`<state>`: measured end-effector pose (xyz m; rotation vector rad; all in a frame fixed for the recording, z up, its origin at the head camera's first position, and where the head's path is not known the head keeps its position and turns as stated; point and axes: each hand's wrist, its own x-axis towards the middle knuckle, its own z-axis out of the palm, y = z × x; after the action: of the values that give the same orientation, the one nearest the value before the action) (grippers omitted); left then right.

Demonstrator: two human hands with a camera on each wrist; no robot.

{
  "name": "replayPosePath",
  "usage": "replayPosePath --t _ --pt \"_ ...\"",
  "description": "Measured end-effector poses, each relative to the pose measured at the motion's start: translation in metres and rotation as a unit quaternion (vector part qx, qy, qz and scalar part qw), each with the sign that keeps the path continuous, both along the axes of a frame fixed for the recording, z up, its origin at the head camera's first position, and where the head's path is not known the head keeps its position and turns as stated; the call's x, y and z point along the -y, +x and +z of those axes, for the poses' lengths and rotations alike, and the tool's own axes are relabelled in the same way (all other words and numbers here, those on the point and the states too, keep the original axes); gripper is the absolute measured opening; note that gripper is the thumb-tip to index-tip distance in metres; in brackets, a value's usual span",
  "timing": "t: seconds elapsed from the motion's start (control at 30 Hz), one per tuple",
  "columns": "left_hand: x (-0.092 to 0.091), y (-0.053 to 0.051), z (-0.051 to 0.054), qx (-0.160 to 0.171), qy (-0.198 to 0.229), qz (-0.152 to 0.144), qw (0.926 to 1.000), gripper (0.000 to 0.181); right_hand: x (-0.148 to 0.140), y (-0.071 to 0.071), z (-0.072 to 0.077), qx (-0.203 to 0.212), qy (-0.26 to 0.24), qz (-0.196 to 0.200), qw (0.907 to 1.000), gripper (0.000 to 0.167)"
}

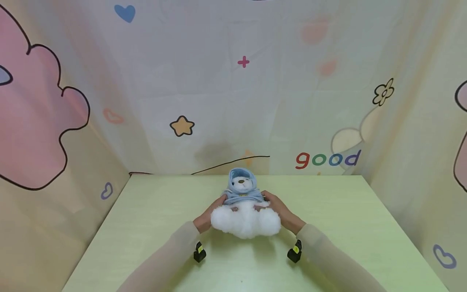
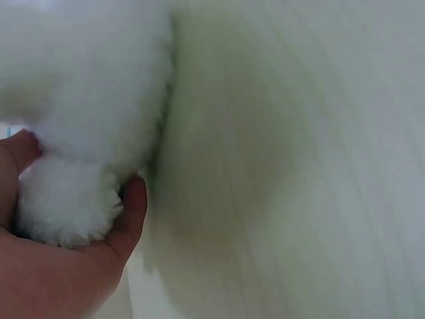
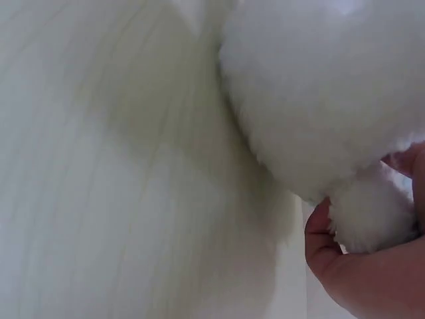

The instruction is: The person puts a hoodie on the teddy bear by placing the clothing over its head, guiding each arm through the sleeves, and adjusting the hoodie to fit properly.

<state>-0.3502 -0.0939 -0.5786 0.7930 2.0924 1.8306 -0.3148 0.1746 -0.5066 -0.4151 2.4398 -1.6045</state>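
A white plush toy (image 1: 246,221) in a light blue hooded top (image 1: 242,198) is held between both hands over the middle of the table, face towards the camera. My left hand (image 1: 208,215) grips its left side in the head view. In the left wrist view, that hand's thumb and fingers curl round a small fluffy limb (image 2: 70,203). On the opposite side my right hand (image 1: 286,213) grips the toy, its thumb on the blue top. Curled fingers surround another fluffy limb (image 3: 372,212) in the right wrist view. The toy's back is hidden.
The pale green table (image 1: 160,202) runs back to a printed curtain (image 1: 204,73), with curtain sides at left and right. Black wrist devices (image 1: 199,252) show under both forearms. The toy casts a shadow on the tabletop.
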Motion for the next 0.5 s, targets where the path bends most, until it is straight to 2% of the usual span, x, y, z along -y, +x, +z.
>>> replayPosePath --t 0.03,0.07,0.17,0.2,0.3,0.4,0.47,0.5 --pt "-0.005 0.009 0.019 0.04 -0.008 0.011 0.9991 0.057 0.001 0.0 0.001 0.019 -0.014 0.001 0.9997 0.033" --pt "-0.01 0.018 0.035 0.066 -0.032 0.028 0.9969 0.059 0.001 0.0 0.002 0.041 -0.028 0.001 0.9988 0.037" --pt "-0.015 0.032 0.061 0.109 -0.047 0.036 0.9923 0.068 0.002 -0.002 0.002 0.084 -0.043 0.01 0.9955 0.043" --pt "-0.015 0.036 0.067 0.112 -0.047 0.037 0.9919 0.069 0.002 -0.003 0.002 0.088 -0.043 0.015 0.9951 0.043" --pt "-0.015 0.048 0.077 0.106 -0.029 0.02 0.9938 0.068 0.0 -0.005 0.0 0.073 -0.026 0.037 0.9963 0.045" --pt "-0.014 0.056 0.08 0.055 -0.032 0.01 0.9979 0.067 -0.002 -0.005 -0.001 0.026 -0.01 0.075 0.9968 0.046" --pt "-0.01 0.051 0.067 0.001 -0.032 -0.008 0.9994 0.076 -0.005 -0.002 -0.002 -0.006 0.0 0.097 0.9952 0.049" --pt "-0.007 0.044 0.055 -0.031 -0.029 -0.015 0.999 0.082 -0.006 0.0 -0.002 -0.012 0.001 0.098 0.9951 0.049"
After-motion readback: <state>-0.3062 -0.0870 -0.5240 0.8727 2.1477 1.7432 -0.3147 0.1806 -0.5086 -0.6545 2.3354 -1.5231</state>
